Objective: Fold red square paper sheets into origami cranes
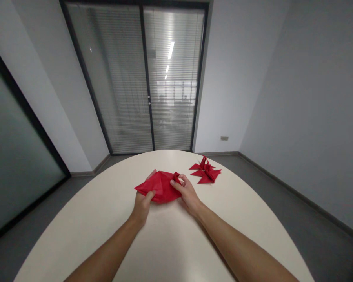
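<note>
A partly folded red paper sheet lies on the round white table, just in front of me. My left hand pinches its left edge, thumb on top and fingers under the paper. My right hand grips the sheet's right corner, where a small flap stands up between thumb and fingers. A finished red folded paper figure with pointed wings rests on the table a short way beyond my right hand, untouched.
The table's curved far edge faces glass sliding doors with blinds. Grey floor surrounds the table, with a plain wall on the right and a glass partition on the left.
</note>
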Demonstrator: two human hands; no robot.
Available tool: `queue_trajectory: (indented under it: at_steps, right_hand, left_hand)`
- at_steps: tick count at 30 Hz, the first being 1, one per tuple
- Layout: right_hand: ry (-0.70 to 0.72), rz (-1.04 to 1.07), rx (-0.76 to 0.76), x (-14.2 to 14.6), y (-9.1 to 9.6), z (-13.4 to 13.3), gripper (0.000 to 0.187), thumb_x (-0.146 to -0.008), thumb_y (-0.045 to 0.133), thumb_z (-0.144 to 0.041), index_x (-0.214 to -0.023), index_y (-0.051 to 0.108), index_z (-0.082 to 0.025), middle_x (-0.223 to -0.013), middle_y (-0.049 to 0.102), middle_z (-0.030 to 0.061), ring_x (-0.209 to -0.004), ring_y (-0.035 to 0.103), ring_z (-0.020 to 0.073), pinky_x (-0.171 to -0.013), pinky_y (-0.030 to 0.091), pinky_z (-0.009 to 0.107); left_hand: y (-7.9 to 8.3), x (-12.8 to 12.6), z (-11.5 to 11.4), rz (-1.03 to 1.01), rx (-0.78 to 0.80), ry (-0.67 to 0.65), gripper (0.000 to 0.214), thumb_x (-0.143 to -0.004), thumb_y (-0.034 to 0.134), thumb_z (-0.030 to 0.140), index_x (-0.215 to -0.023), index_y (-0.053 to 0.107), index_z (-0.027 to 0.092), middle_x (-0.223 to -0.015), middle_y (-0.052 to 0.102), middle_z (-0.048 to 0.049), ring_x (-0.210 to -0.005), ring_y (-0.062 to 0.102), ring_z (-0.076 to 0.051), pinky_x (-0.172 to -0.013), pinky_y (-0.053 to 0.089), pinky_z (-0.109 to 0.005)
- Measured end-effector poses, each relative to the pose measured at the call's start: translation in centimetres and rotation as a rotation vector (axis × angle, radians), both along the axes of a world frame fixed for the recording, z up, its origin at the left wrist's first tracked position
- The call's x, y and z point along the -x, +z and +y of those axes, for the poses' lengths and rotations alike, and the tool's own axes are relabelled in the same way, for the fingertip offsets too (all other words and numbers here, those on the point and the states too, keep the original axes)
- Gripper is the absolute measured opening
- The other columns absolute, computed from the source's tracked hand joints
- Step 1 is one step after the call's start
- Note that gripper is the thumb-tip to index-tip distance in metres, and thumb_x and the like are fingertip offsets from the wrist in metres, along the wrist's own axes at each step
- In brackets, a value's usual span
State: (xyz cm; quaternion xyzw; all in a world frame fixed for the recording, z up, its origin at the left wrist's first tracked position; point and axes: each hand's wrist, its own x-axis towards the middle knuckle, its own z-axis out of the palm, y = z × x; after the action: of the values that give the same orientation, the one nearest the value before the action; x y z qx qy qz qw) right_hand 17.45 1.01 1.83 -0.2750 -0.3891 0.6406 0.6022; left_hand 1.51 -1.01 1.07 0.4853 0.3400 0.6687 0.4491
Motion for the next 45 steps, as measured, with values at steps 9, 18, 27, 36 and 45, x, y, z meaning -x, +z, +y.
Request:
queue_trajectory:
  at_steps: [9,18,27,36,45]
  right_hand:
    - [-0.111,0.011,-0.021,-0.9,-0.5,1.0,0.024,-0.080,0.075,-0.039,-0.091,0.071,-0.019,-0.092,0.076,0.0037,-0.090,0.068,0.0228,-0.085,0.050,0.034]
    - [-0.100,0.031,-0.023,-1.3,-0.1,1.0,0.031,-0.073,0.083,-0.041,-0.089,0.067,-0.020,-0.083,0.075,0.0021,-0.077,0.069,0.0190,-0.079,0.053,0.032]
    - [-0.063,-0.065,-0.123,-1.2,-0.4,1.1,0.039,-0.069,0.087,-0.040,-0.098,0.070,-0.021,-0.093,0.076,0.0044,-0.083,0.070,0.0226,-0.082,0.054,0.037]
    - [-0.009,-0.170,-0.187,-1.6,-0.5,0.7,0.025,-0.071,0.083,-0.037,-0.088,0.071,-0.023,-0.087,0.072,0.0005,-0.080,0.064,0.0194,-0.076,0.048,0.031]
    - [0.034,-0.187,-0.113,-1.7,-0.2,0.7,0.017,-0.075,0.070,-0.036,-0.080,0.076,-0.020,-0.080,0.074,0.0030,-0.076,0.063,0.0202,-0.073,0.045,0.031]
  left_hand:
    - [0.4,0.4,-1.5,0.320,-0.317,0.008,0.064,-0.087,0.059,0.053,-0.139,0.054,0.017,-0.146,0.052,-0.0156,-0.140,0.042,-0.034,-0.120,0.027,-0.048]
    - [0.6,0.9,-0.9,-0.126,-0.092,-0.016,0.059,-0.086,0.041,0.077,-0.067,0.050,0.021,-0.129,0.066,-0.0154,-0.126,0.056,-0.035,-0.098,0.047,-0.044]
    - [-0.1,1.1,1.3,-0.307,0.261,0.069,0.036,-0.069,0.079,0.045,-0.079,0.055,0.020,-0.077,0.069,0.0006,-0.062,0.065,-0.015,-0.062,0.050,-0.025]
    - [0.5,1.3,1.1,-0.353,0.566,-0.369,0.030,-0.085,0.065,0.045,-0.098,0.062,0.018,-0.091,0.076,-0.0073,-0.080,0.074,-0.025,-0.071,0.058,-0.034]
    - [1.1,1.5,1.0,-0.315,0.548,-0.414,0.029,-0.083,0.070,0.032,-0.107,0.069,0.015,-0.098,0.077,-0.0103,-0.087,0.075,-0.027,-0.078,0.059,-0.035]
